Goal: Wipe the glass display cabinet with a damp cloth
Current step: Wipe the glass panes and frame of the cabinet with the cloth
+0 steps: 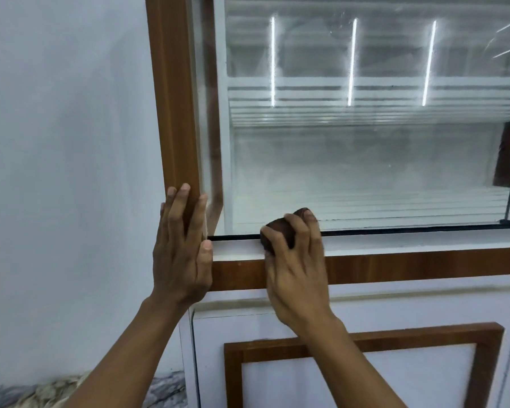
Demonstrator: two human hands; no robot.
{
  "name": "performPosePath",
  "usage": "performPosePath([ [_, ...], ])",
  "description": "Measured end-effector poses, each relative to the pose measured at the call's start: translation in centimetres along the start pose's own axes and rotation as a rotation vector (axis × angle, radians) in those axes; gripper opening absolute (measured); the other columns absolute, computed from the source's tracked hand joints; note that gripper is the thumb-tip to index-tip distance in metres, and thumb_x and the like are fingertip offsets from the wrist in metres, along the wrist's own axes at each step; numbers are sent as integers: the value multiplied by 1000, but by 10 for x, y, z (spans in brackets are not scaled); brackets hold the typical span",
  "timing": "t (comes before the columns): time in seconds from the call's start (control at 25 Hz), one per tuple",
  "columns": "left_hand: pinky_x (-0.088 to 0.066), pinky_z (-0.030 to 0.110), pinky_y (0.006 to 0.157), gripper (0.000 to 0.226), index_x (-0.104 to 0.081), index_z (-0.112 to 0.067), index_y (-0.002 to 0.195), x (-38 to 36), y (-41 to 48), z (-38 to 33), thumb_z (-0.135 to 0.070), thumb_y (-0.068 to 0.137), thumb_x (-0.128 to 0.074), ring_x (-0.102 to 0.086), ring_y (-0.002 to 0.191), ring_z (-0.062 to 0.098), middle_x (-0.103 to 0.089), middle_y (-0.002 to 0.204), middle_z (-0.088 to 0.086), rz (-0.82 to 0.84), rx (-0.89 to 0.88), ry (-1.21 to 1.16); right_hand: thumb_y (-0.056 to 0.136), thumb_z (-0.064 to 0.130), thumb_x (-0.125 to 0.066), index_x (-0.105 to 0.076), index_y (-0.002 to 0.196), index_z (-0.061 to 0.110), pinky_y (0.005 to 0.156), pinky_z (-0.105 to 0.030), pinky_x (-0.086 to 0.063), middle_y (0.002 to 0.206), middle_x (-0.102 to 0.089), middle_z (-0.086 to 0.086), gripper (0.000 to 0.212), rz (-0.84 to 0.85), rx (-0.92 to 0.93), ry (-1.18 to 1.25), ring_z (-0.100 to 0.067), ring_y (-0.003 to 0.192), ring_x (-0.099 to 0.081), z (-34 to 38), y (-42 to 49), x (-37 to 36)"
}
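The glass display cabinet (365, 160) fills the upper right, its pane set in a brown wooden frame (174, 98) with white shelves behind the glass. My right hand (298, 263) is shut on a bunched dark brown cloth (280, 231), which presses against the bottom left edge of the glass at the black seal and white sill. My left hand (183, 248) lies flat with fingers spread on the frame's lower left corner, holding nothing.
A plain pale wall (65, 172) stands left of the cabinet. Below the sill is a white door panel (365, 319) with a brown rectangular trim. A marbled floor (165, 390) shows at the bottom left. Light strips reflect in the glass.
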State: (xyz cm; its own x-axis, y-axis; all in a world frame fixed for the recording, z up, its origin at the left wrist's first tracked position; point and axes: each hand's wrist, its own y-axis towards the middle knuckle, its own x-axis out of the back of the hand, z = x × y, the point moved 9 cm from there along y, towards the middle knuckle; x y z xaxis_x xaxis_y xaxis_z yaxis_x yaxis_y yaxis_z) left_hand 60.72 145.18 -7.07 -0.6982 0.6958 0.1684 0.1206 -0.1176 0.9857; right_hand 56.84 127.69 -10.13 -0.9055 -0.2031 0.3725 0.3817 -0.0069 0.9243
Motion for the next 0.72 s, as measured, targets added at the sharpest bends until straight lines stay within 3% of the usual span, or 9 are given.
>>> performPosePath([
  [0.12, -23, 61, 122, 59, -33, -7, 153, 0, 1, 0, -26, 97, -29, -14, 156, 33, -20, 164, 15, -11, 1, 10, 96, 21, -54, -55, 122, 21, 110, -57, -43, 141, -31, -15, 26, -87, -301, 24, -38, 137, -30, -72, -10, 30],
  [0.2, -21, 59, 124, 60, -33, -6, 153, -1, 2, -2, -26, 97, -28, -13, 156, 34, -20, 164, 16, -5, 4, 23, 92, 16, -63, -54, 117, 19, 108, -59, -40, 136, -32, -13, 26, -70, -319, -16, -37, 133, -29, -56, -7, 25],
  [0.32, -18, 58, 125, 61, -31, -5, 154, 0, 2, -3, -27, 97, -29, -10, 157, 32, -18, 164, 17, 7, 0, -5, 88, 27, -61, -52, 118, 21, 115, -57, -28, 137, -34, -9, 32, 47, -62, 0, -35, 136, -27, 38, 4, -12],
  [0.4, -18, 60, 124, 61, -30, -4, 153, 3, 1, 0, -27, 97, -28, -11, 157, 31, -19, 164, 18, 25, -25, -63, 89, 33, -52, -44, 134, 18, 123, -57, -14, 149, -29, -9, 48, 146, 68, 51, -37, 146, -15, 81, 11, -35],
  [0.48, -17, 60, 124, 63, -29, -1, 153, 11, 10, 2, -27, 96, -28, -12, 157, 31, -20, 164, 19, 45, -67, -61, 94, 36, -35, -25, 154, 12, 125, -57, -2, 163, -15, -9, 65, 166, 144, 36, -36, 156, 0, 92, 24, -43],
  [0.56, -11, 55, 127, 66, -27, 1, 154, 18, 35, -2, -28, 95, -27, -8, 157, 30, -19, 165, 19, 64, -110, -27, 100, 34, -27, -12, 161, 10, 125, -54, -1, 170, -3, -9, 67, 121, 252, -7, -30, 158, 6, 91, 35, -40],
  [0.72, 1, 44, 129, 66, -20, -3, 158, 29, 110, -15, -32, 98, -22, -3, 158, 29, -9, 168, 17, 76, -150, 80, 104, 28, -39, -1, 160, 11, 128, -50, -11, 170, -6, -11, 70, 0, 468, -6, -29, 158, 0, 88, 78, -25],
])
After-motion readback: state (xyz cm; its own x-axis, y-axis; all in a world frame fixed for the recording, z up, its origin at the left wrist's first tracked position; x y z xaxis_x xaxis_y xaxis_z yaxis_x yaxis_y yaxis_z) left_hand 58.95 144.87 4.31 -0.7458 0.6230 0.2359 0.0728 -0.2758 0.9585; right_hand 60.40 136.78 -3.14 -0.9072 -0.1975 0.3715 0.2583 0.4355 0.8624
